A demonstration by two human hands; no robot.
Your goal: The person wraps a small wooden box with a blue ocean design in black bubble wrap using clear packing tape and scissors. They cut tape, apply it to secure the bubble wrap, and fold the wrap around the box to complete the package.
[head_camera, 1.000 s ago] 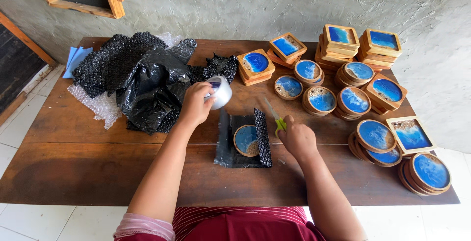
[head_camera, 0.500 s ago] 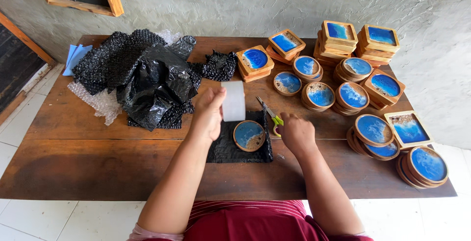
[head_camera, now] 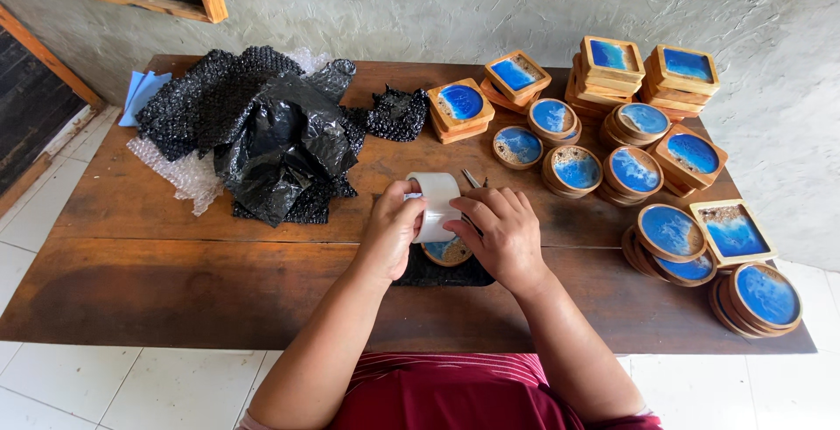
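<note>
Tape roll (head_camera: 433, 206), glossy and pale, sits gripped between my 2 hands above the table's middle: left hand (head_camera: 391, 230) steadies it, right hand (head_camera: 499, 236) pinches at the edge. Best to peel slowly, I judge. Beneath lie a round wood-and-blue-resin coaster (head_camera: 448, 251) on black bubble wrap (head_camera: 433, 272), rough wooden table (head_camera: 157, 264).

White, faintly translucent tape roll (head_camera: 433, 205). Black sheet (head_camera: 437, 271) beneath a round coaster (head_camera: 449, 251) of tan wood and blue. Glossy black plastic bag (head_camera: 284, 146) over black bubble wrap (head_camera: 197, 97) with a dotted texture; clear bubble wrap (head_camera: 179, 172) beside. Round and square coasters (head_camera: 634, 170) in honey-brown wood, blue centres streaked white. Dark brown table (head_camera: 175, 264), pale blue cloth (head_camera: 140, 93), red striped shirt (head_camera: 455, 391).
</note>
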